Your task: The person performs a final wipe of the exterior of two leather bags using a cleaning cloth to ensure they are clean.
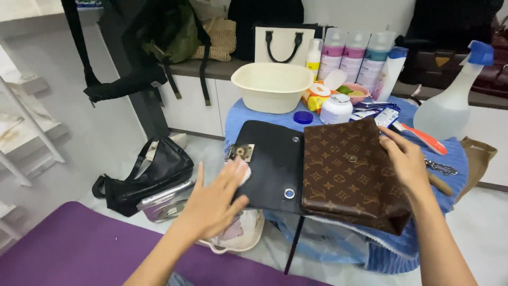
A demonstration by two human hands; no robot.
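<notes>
The left hand [214, 198] pressed a small white pad [242, 170] against the open black flap [270, 161] of a brown patterned handbag [349, 175], fingers loosely spread over it. The right hand [407, 159] lay flat on the bag's far edge, holding nothing, perhaps steadying it. The bag rested on a blue towel [450, 159], near a cream basin [272, 85].
</notes>
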